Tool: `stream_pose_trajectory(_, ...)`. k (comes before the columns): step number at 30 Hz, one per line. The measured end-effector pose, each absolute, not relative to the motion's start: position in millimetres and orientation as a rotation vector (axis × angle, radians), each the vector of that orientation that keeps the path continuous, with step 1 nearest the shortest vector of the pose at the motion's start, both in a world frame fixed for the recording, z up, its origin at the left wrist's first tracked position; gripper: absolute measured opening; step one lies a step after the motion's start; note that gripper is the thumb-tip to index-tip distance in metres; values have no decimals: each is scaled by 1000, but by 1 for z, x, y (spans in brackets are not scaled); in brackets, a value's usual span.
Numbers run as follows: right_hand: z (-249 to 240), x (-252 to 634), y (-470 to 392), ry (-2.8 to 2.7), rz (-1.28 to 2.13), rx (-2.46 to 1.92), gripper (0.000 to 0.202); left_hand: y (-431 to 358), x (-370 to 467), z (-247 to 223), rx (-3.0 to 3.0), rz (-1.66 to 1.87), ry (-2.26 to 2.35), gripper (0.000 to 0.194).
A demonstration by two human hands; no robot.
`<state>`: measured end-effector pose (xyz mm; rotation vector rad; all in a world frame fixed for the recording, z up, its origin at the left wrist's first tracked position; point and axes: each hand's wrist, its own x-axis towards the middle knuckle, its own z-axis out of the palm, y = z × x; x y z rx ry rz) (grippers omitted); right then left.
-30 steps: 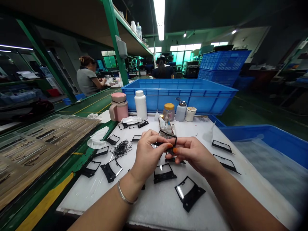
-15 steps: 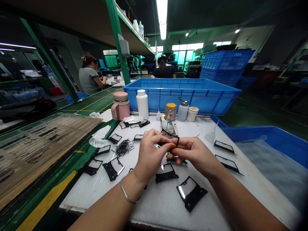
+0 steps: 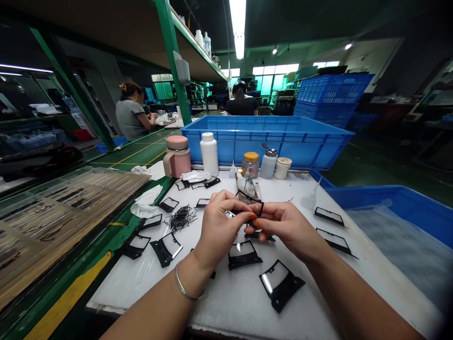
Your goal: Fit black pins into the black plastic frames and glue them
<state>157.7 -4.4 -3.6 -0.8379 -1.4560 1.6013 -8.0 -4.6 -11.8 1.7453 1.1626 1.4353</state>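
Right of the tangled pile of black strips (image 3: 181, 218), the left hand (image 3: 222, 218) and right hand (image 3: 283, 221) hold a thin black frame (image 3: 262, 207) in narrow pinches; uneven pressure could bend it.

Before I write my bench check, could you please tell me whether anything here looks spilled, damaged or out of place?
Nothing looks clearly spilled or damaged. The black strips do look untidy: a loose tangle on the white worktop, left of the left hand, not laid straight.
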Motion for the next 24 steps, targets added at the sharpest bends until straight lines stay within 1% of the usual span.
stream_pose_trajectory(8, -7, 160, -3, -1467, 1585, -859, 30, -3, -11, -10, 1785, 1393, 1195, 5)
stream_pose_trajectory(14, -7, 157, -3, -1454, 1574, -850, 24, -3, -11, -11, 1791, 1400, 1214, 6)
stream_pose_trajectory(24, -5, 157, -5, -1479, 1559, -850, 28, -3, -10, -12, 1792, 1394, 1222, 5)
